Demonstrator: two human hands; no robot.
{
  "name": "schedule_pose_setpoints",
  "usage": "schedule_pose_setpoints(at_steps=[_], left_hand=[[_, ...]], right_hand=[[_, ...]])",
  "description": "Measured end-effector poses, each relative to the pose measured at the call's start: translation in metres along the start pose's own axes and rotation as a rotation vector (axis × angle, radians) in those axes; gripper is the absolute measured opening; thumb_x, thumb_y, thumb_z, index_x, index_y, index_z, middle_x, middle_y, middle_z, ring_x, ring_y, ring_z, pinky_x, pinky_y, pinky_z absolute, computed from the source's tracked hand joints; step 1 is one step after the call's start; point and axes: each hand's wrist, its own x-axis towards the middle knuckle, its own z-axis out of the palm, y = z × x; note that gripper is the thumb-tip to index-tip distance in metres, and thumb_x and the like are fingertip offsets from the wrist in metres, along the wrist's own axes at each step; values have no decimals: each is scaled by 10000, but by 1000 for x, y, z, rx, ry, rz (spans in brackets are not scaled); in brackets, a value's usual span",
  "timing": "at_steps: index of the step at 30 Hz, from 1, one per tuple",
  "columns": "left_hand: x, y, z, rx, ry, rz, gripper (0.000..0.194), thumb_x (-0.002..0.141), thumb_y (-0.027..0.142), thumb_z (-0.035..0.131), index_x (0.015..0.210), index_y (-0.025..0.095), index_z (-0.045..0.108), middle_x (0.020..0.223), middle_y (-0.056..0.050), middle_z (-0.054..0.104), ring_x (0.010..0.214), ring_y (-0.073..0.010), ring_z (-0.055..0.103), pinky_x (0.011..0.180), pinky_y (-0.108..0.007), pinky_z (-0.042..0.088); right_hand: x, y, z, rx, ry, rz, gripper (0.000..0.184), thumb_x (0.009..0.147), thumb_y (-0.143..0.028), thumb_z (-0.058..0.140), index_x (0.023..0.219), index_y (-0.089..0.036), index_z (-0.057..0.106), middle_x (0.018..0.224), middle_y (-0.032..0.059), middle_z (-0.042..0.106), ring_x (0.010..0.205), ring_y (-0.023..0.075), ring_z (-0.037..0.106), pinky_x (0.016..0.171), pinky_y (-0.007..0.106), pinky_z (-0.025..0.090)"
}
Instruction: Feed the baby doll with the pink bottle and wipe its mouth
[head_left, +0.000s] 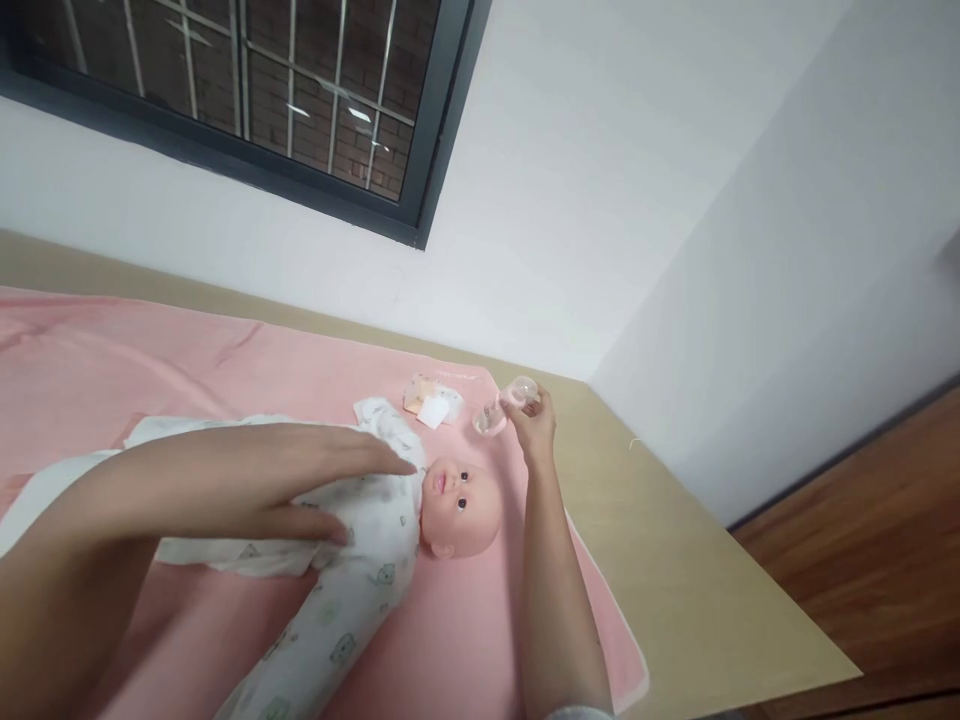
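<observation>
A baby doll (466, 508) lies on its back on a pink mat (465, 640), its head toward the right. It wears a white printed outfit (367, 560). Over the doll's chest is my left hand (300, 480), fingers stretched out and thumb apart; whether it presses on the cloth I cannot tell. Beyond the doll's head, my right hand (536, 425) is wrapped round a clear baby bottle (495, 415), which tilts above the mat's far right corner.
A small packet with white tissue (433, 411) lies on the mat near the doll's raised sleeve. The mat covers part of a light wooden table (637, 530). White walls (562, 200) and a barred window (300, 90) stand behind; brown wood panelling (870, 560) is at right.
</observation>
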Motion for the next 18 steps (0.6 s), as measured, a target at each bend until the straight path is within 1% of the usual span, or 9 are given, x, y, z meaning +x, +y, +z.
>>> schedule_pose_setpoints(at_steps=[2,3,5,7,9,11,13,14,18], left_hand=[[18,-9,-4,-14,-59,27,489,892,440,537,1366,426,417,1397,88,493,1218,-200,530,965,-276,464],[24,-12,-4,-18,-45,22,516,910,427,513,1403,409,361,1441,73,440,1268,-204,480,1010,-292,429],[33,-12,-1,-23,67,-30,549,924,412,486,1437,381,292,1466,50,406,1294,-209,445,1038,-307,395],[41,-8,6,-23,197,-98,570,929,418,464,1454,346,256,1466,23,408,1286,-220,451,1029,-322,394],[47,-2,13,-20,324,-164,574,925,453,444,1451,305,266,1448,-6,433,1270,-237,464,1021,-344,392],[53,1,17,-17,408,-214,628,891,519,458,1440,264,288,1417,-40,468,1250,-266,477,1016,-375,386],[57,2,19,-23,447,-267,703,831,574,498,1421,237,316,1370,-65,512,1210,-295,502,1006,-409,381],[58,2,19,-31,452,-290,726,802,569,523,1412,229,327,1348,-73,529,1181,-304,519,1000,-423,378],[60,2,17,-69,433,-344,692,723,364,544,1374,219,361,1146,-57,641,929,-268,618,976,-437,375]], right_hand=[[-3,-21,6,130,-29,-24,672,550,-322,762,1161,-186,516,1038,70,654,902,182,638,853,355,507],[-7,-32,9,183,-53,-36,678,552,-308,767,1167,-185,511,1036,68,653,905,177,640,855,345,505],[-17,-56,16,295,-120,-58,696,553,-280,778,1185,-189,499,1033,64,656,923,176,643,862,331,504],[-33,-80,23,374,-198,-69,721,561,-267,788,1211,-197,481,1042,62,659,947,183,646,872,328,504],[-52,-101,31,418,-276,-75,725,573,-263,793,1222,-205,475,1061,62,656,975,188,641,879,327,506],[-71,-117,40,442,-349,-89,714,577,-257,799,1216,-214,485,1090,60,646,1010,188,627,886,322,509],[-88,-128,49,463,-407,-99,712,576,-252,803,1216,-230,491,1123,54,630,1044,187,610,886,317,516],[-95,-132,53,473,-432,-96,708,578,-251,803,1215,-239,494,1138,51,622,1059,185,602,885,315,520],[-112,-136,65,505,-507,-70,672,581,-255,811,1178,-254,503,1155,43,610,1093,184,585,877,309,534]])
